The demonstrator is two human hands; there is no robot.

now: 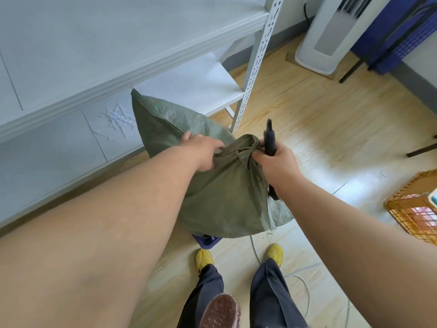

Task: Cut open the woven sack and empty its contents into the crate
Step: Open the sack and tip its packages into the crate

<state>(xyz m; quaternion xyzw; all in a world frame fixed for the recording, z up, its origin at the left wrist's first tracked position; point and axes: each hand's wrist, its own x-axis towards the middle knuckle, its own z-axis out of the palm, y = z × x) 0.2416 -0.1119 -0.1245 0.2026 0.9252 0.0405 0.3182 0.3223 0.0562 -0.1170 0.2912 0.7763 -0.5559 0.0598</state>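
My right hand (275, 162) grips a dark-handled cutting tool (269, 138), its tip pointing away from me, while the same fingers pinch the bunched neck of the green woven sack (220, 197). My left hand (203, 150) clutches the sack's fabric just beside that gathered knot. The sack hangs between both hands above the wooden floor (319, 129), in front of my yellow shoes (204, 255), its far corner lifted toward the white shelf unit (118, 55).

The cloth looks soft and limp, folding wherever it is held, and its slick weave could slip, so I judge the bunched neck the firmest place to hold. The lower part bulges and sags, suggesting some weight inside, though what it holds is hidden. A blue object (207, 240) peeks from beneath the bottom edge; I cannot tell what it is.

An orange lattice crate (402, 200) sits at the floor's right edge, well apart from the sack. Something pale shows inside it, too cropped to name. The sack appears unopened at the neck, so the cut is still to come.
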